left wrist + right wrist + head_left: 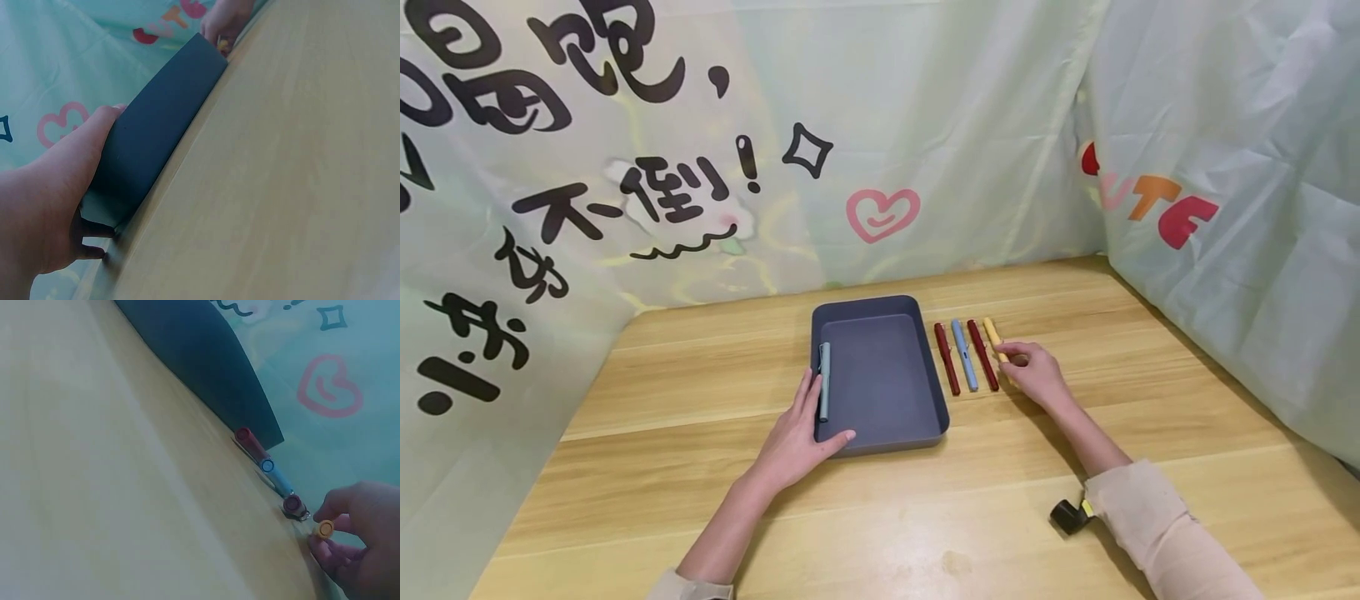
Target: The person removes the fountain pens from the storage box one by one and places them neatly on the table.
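My left hand (pixel 793 442) lies at the near left corner of a dark grey tray (pixel 880 375), fingers stretched along its left wall and thumb over the near rim. Inside the tray, a grey-teal pen (pixel 825 383) runs along the left wall. To the tray's right, my right hand (pixel 1033 372) pinches a yellow pen (pixel 992 332) between thumb and fingers; the hand hides its near part. In the right wrist view the yellow pen's round end (pixel 324 529) shows between the fingertips.
Between tray and right hand, a dark red pen (pixel 947 358), a blue pen (pixel 965 356) and another dark red pen (pixel 982 356) lie side by side on the wooden table (pixel 880 525). Printed cloth (pixel 962 125) hangs behind and at the sides. A small black device (pixel 1067 517) juts from the right sleeve.
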Tool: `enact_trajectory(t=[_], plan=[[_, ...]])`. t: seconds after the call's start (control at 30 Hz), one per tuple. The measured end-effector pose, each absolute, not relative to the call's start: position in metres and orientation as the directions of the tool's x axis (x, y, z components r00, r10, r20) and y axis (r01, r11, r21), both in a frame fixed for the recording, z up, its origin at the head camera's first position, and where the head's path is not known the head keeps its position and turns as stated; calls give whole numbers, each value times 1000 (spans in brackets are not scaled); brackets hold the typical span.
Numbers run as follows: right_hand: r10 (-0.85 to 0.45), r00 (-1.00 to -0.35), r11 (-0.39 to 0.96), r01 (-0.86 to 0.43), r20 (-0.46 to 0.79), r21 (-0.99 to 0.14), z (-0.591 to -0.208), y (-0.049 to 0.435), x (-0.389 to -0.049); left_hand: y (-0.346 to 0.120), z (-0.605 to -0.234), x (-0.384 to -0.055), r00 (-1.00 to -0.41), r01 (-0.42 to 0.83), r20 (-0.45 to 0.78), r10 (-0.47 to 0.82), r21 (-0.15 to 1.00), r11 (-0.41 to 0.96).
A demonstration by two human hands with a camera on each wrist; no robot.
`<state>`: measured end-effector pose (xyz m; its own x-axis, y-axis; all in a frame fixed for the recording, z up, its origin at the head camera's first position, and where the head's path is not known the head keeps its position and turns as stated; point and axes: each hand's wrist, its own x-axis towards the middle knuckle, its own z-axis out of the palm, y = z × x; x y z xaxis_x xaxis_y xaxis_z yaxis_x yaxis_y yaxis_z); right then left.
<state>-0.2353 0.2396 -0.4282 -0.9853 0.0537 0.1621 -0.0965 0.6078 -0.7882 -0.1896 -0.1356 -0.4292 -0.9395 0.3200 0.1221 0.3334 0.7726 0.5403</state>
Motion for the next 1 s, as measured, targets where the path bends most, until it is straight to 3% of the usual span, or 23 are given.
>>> enact_trajectory(t=[1.0], plan=[[87,-975,645,-101,204,-758,-433,237,-234,-136,-430,-190,-941,330,119,318,541,774]])
